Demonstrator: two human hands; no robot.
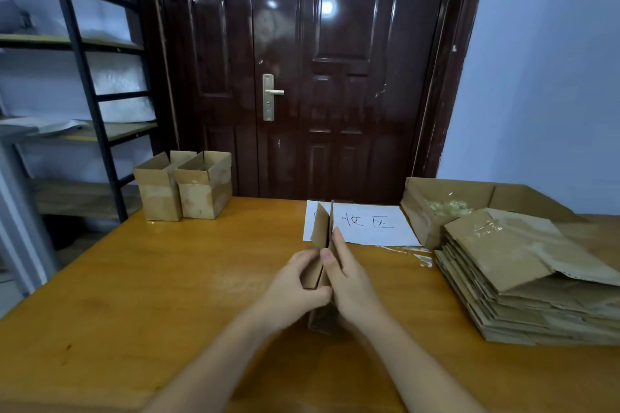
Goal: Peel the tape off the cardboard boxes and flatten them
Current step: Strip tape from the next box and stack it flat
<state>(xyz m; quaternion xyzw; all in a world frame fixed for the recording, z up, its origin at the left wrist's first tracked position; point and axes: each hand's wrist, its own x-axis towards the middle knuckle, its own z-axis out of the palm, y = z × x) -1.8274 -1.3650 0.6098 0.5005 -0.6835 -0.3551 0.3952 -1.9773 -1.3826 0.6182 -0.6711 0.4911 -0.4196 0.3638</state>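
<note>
Pressing 1 collapsed box (321,245) between 2 hands (322,282), 2 upright boxes (184,186)

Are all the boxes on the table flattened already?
No, two upright boxes stand open at the table's far left corner.

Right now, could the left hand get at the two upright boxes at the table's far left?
Probably, but not yet: the left hand and right hand are pressing a collapsed box between them. The bare table toward the upright boxes looks unobstructed.
</note>
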